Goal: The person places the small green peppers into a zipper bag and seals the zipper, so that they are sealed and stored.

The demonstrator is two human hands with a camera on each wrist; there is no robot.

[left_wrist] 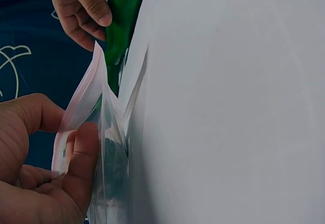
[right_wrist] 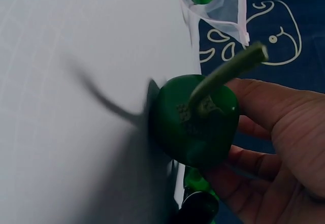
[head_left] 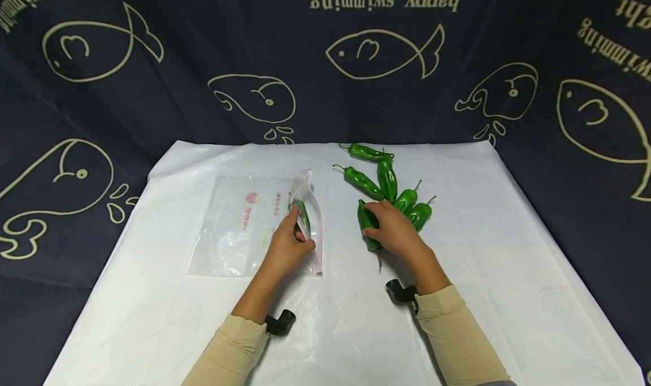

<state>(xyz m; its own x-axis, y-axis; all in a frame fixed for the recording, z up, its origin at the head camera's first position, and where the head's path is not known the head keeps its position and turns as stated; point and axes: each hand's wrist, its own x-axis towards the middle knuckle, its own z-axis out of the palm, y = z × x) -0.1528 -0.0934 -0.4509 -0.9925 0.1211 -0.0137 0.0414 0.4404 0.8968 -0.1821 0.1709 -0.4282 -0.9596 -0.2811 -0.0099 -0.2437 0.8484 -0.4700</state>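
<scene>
Fingers and thumb of your right hand [head_left: 399,230] are clamped round a green pepper [head_left: 364,221], its stem pointing near; you can't tell from these views whether it rests on the table or sits just above it. To the left, your left hand [head_left: 289,249] pinches the pink-edged opening of a clear zip bag [head_left: 229,219], lifting that edge. Just inside the opening, beside your left fingers, you have 1 bagged pepper [head_left: 302,216].

Just beyond your right hand lie 5 loose peppers [head_left: 387,180]: 2 close together on the right with stems aimed far and right, 1 in the middle, 1 slanting to its left, and 1 lying crosswise at the far edge. The bag lies flat on the left, printed in red, its opening facing right toward the peppers.

Your tan sleeves [head_left: 458,335] reach in from the near side, each with a black wrist mount [head_left: 281,322]. Under everything spreads a white table cover [head_left: 508,295]; around it hangs dark cloth [head_left: 188,106] with fish outlines.
</scene>
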